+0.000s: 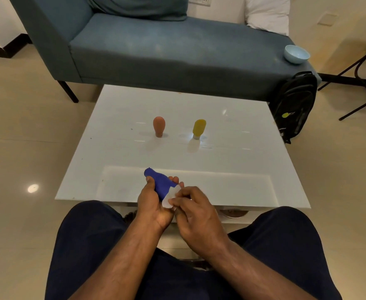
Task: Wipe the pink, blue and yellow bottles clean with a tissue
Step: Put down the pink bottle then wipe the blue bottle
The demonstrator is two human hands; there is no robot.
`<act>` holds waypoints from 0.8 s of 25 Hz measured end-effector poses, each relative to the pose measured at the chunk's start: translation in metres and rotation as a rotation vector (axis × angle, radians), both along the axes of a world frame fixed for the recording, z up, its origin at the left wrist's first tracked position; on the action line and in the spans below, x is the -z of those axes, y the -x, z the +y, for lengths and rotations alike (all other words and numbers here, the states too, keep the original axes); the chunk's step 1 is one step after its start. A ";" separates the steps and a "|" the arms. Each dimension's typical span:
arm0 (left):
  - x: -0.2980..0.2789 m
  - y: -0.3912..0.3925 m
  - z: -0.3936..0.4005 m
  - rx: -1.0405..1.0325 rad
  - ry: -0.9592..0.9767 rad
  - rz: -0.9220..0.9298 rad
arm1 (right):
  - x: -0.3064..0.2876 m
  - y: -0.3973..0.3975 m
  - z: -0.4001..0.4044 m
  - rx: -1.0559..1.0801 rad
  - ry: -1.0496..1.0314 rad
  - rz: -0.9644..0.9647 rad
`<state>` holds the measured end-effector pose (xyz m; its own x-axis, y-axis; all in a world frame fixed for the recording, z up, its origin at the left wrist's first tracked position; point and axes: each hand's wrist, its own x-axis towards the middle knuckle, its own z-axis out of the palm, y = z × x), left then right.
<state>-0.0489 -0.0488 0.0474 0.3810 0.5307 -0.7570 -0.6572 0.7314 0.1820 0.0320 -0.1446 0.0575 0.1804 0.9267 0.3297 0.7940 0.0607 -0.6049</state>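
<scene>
Gripped soft, bulbous blue bottle (160,184) in left hand (150,204), lower centre. Pinched crumpled white tissue (170,197) against it with right hand (196,213) fingers.

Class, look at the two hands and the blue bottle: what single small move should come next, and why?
Probably rub the tissue along the blue bottle. The left hand grips the bottle above the table's near edge, and the right hand pinches the tissue against its lower end. The pink bottle and yellow bottle stand untouched farther back.

Blue bottle (160,184) in left grip (153,204)
</scene>
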 end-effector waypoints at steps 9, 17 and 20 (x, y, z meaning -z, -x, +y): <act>-0.006 0.000 -0.001 0.013 0.010 -0.043 | 0.002 0.002 0.003 -0.109 -0.067 -0.125; -0.005 0.000 0.000 -0.037 0.006 -0.037 | 0.006 -0.008 0.001 -0.134 -0.024 -0.270; -0.003 0.001 0.001 -0.036 -0.004 -0.017 | 0.007 -0.024 0.006 -0.060 -0.045 -0.250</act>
<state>-0.0497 -0.0476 0.0499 0.3745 0.5477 -0.7482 -0.6862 0.7064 0.1737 0.0557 -0.1382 0.0505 0.0331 0.9165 0.3986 0.9124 0.1350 -0.3863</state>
